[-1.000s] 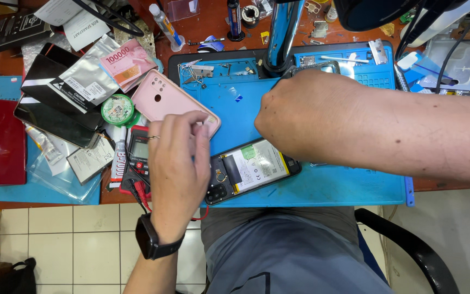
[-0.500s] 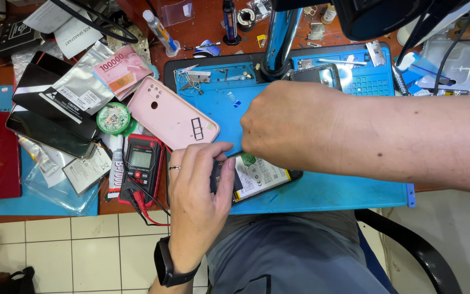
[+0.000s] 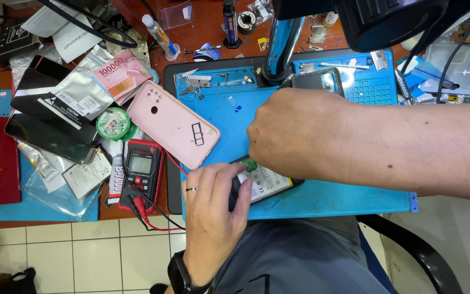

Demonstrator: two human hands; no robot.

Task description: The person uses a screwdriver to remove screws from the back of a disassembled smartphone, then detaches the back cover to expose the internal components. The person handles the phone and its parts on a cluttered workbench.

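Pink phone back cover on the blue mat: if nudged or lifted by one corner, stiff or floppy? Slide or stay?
The pink phone cover looks like a thin, empty shell with cutouts, so probably light and somewhat flexible. It lies flat, partly on the blue mat, so a nudge would likely slide it, not tip it. Its glossy surface may be slippery.

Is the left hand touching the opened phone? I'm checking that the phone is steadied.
Touching. The head view shows the left hand with fingers wrapped over the near end of the opened phone.

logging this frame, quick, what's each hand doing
left hand: closed on the opened phone, gripping its edge.
right hand: fist-like over the phone; what it holds cannot be told.
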